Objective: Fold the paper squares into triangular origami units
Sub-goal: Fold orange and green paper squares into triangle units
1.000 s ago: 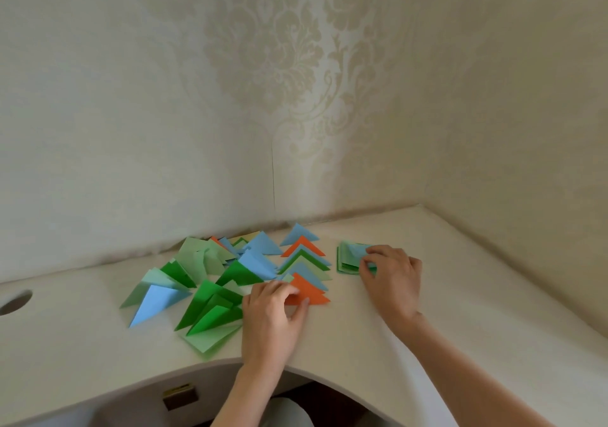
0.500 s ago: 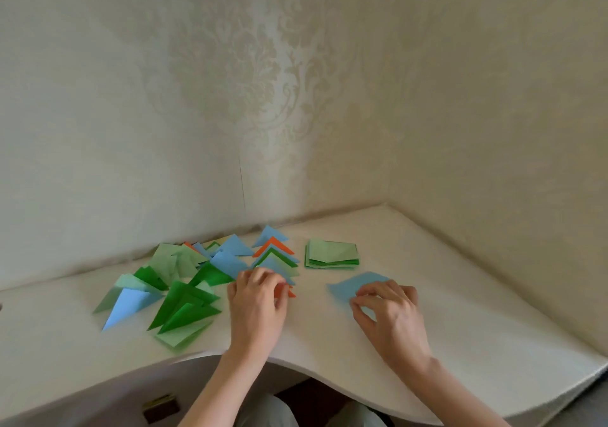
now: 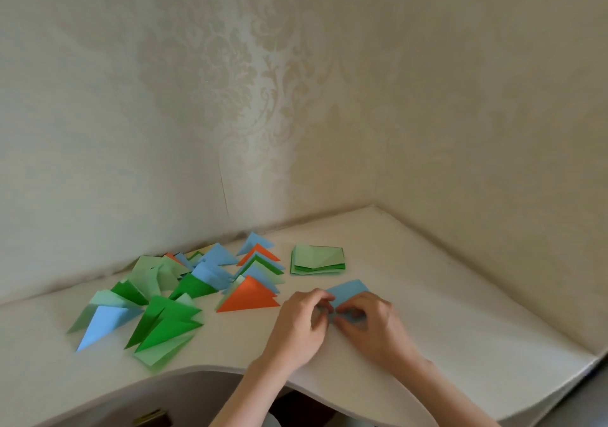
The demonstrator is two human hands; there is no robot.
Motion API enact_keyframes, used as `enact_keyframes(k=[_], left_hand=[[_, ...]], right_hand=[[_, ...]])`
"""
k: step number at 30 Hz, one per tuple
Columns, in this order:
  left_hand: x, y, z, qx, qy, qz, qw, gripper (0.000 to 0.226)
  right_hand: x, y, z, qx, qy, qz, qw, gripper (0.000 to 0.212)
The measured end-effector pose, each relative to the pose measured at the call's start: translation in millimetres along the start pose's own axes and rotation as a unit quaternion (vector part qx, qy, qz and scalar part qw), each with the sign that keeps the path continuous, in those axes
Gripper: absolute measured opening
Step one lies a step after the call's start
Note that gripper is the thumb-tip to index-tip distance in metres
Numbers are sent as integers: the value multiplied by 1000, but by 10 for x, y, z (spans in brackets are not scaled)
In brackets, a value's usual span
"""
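As it lies on the desk [image 3: 460, 344], both hands' curled fingers [image 3: 320, 298] pinch the blue paper square [image 3: 350, 288].

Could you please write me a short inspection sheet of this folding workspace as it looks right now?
Surface: pale curved-edge desk set into a wall corner.
Job's things: light blue paper square under both hands; stack of unfolded green paper squares behind it; orange folded paper triangle nearest the hands, at the edge of a spread of blue and green folded triangles.
Clutter: nothing seen.
Grippers: left hand and right hand both pinch the blue square's near edge, fingertips close together.
Cables: nothing seen.
Surroundings: cream patterned wallpaper on both walls.
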State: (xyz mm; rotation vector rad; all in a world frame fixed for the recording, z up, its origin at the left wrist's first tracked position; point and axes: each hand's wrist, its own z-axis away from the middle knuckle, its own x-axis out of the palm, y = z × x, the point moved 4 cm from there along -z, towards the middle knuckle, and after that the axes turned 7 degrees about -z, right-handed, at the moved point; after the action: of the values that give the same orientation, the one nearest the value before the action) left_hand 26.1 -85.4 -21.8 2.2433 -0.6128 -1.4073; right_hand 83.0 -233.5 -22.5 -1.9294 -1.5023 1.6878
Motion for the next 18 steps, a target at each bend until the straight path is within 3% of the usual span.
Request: enact_keyframes(k=[6, 12, 18], left_hand=[[50, -3, -65, 19, 26, -18, 999, 17], [27, -34, -46, 5, 16, 17, 1000, 17], [17, -84, -20, -22, 4, 52, 998, 28]], right_hand=[[-15, 19, 11, 45, 31, -26, 998, 14], [45, 23, -138, 131, -40, -17, 990, 27], [14, 72, -140, 124, -74, -31, 989, 30]])
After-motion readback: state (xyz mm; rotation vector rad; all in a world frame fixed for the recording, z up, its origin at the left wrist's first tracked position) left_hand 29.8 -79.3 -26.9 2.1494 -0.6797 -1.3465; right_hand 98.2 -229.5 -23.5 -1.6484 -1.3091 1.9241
